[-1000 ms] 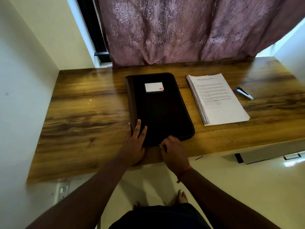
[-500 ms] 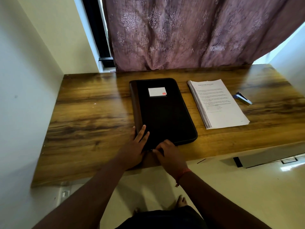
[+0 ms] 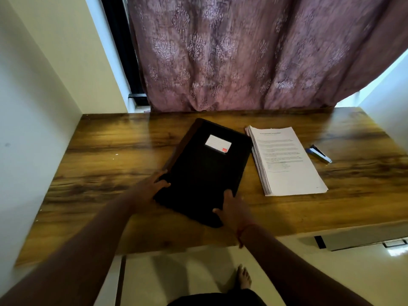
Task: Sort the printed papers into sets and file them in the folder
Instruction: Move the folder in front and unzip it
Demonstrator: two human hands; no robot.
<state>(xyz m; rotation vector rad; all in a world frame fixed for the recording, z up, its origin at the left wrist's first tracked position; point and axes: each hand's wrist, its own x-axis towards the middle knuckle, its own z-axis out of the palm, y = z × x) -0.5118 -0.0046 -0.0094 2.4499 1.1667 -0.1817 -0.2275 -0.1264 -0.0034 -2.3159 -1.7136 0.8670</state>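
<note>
Folder (image 3: 205,171), black and zippered with a white label, lies closed on the wooden desk (image 3: 106,155), turned at an angle. Left hand (image 3: 152,186) grips its near-left corner, fingers curled over the edge; right hand (image 3: 234,213) holds the near-right corner. Keep both corners supported while repositioning, and keep clear of the printed paper stack (image 3: 287,160) just beside it. Stapler (image 3: 319,153) lies beyond. Compared with half a second ago, the folder has rotated clockwise, and both hands have shifted from the bottom edge to the corners.
</note>
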